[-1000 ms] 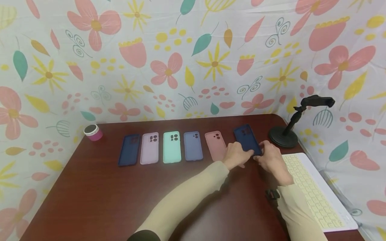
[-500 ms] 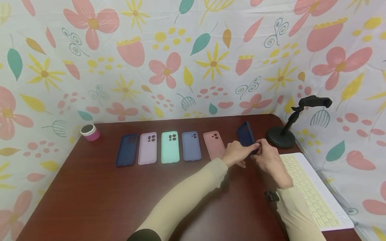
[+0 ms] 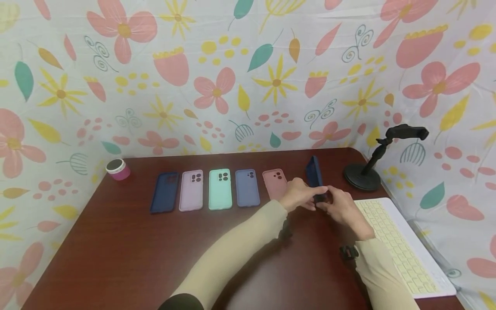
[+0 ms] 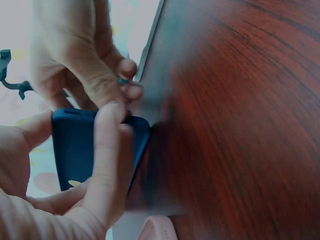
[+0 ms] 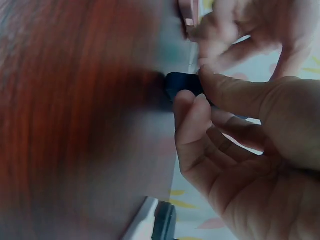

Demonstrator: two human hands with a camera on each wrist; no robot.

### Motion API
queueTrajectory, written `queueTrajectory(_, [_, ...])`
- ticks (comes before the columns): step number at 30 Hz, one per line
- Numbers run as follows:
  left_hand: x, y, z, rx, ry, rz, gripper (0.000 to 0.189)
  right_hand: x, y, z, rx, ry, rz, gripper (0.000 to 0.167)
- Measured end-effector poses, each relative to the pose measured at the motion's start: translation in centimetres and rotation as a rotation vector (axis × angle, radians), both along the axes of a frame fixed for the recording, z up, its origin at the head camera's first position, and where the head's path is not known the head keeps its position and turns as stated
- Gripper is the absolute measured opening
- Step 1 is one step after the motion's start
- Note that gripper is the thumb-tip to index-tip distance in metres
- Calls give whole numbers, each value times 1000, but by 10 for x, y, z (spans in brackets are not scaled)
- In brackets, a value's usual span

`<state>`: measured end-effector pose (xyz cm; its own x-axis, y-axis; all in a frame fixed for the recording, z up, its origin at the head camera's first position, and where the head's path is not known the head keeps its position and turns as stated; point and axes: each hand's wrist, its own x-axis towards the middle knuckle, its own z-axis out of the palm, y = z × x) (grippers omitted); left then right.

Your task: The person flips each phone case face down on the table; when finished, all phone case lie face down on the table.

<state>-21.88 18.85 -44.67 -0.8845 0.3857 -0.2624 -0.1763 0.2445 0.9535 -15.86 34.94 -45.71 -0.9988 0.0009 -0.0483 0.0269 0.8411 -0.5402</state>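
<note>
Both hands hold a navy blue phone case (image 3: 315, 173) at the right end of a row of cases. The case is tilted up onto its side. My left hand (image 3: 300, 194) grips it with the thumb laid across its near end, as the left wrist view shows on the navy case (image 4: 75, 150). My right hand (image 3: 342, 207) pinches the same end; in the right wrist view a dark corner (image 5: 182, 82) shows by its fingertips. The fingers hide part of the case. A pink phone case (image 3: 274, 183) lies just left, partly behind the left hand.
Farther left lie a blue-purple case (image 3: 247, 189), a mint case (image 3: 220, 191), a lilac case (image 3: 190, 193) and another navy case (image 3: 164, 193). A pink round jar (image 3: 118, 170) stands back left. A black stand (image 3: 362, 176) and a white keyboard (image 3: 403, 245) flank the right side.
The navy case has gone from lying nearly flat to being tilted up on its side. Both hands have shifted slightly left with it.
</note>
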Motion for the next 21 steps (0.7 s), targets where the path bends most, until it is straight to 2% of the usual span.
queueTrajectory(5, [-1, -2, 4, 25, 36, 68, 23, -3, 1, -5, -61, -46, 9, 42])
queueTrajectory(10, [0, -4, 6, 45, 29, 110, 30, -5, 1, -4, -76, -93, -4, 46])
queueTrajectory(18, [-1, -2, 5, -123, 115, 138, 31, -6, 7, -5, -69, -137, -53, 47])
queueTrajectory(21, [-3, 0, 1, -149, 143, 131, 31, -5, 9, -6, -56, -128, -56, 47])
